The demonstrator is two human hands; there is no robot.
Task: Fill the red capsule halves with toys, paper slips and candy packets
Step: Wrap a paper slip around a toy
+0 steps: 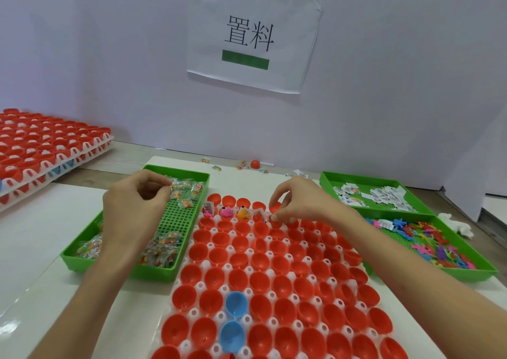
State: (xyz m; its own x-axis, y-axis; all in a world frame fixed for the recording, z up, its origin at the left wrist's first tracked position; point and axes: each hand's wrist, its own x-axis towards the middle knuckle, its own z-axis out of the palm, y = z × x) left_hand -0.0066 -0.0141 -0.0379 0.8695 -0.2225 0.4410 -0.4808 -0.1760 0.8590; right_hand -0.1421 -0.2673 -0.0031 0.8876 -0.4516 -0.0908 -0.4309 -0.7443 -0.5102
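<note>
Up close, our left fingertips (166,192) are curled narrow and pinch a clear candy packet (177,187). The left hand (134,210) hovers knuckles-up over the far end of the green candy tray (82,260), which holds more packets heaped at both ends. Our right fingertips (276,217) are drawn close together, thumb against forefinger, down at the rim of a half in the second row. We cannot tell whether they hold anything. The right hand (301,202) arches above that row, with the forearm stretched across the tray's right side. The red capsule halves (258,279) sit open-side up in a white peg tray (201,286). Several second-row halves carry small toys (226,211) and slips, and two blue halves (236,303) sit near us. At right, one green tray (327,179) holds paper slips (384,194), and another (466,273) holds coloured plastic figures (428,238).
</note>
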